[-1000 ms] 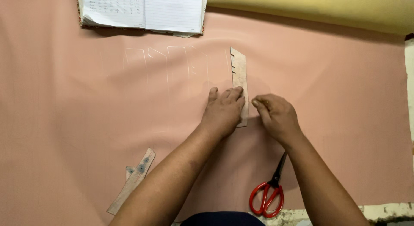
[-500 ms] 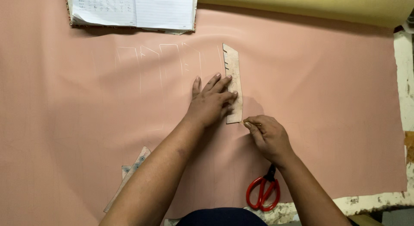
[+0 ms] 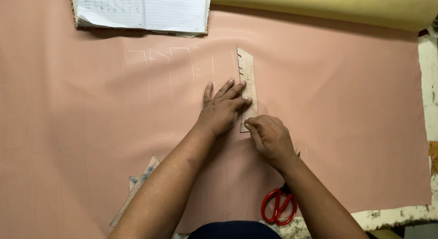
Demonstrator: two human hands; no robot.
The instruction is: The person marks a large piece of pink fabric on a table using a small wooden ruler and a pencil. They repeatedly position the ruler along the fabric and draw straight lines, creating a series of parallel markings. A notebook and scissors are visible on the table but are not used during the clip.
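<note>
Pink fabric (image 3: 346,111) spread flat over the desk, with a narrow notched cardboard template (image 3: 247,86) lying on it near the middle, just right of a row of chalked outlines (image 3: 169,68). Tracing step in hand, by the look of it. Left hand (image 3: 222,112) flat, fingers spread, pressing down the template's left edge. Right hand (image 3: 269,137) curled at the template's lower end, grip pinched together at thumb and forefinger, probably on a bit of chalk; too small to tell. Next stroke calls for steady downward pressure so the template cannot slip. Both forearms reaching in from below; red scissors (image 3: 277,206) partly under the right wrist.
</note>
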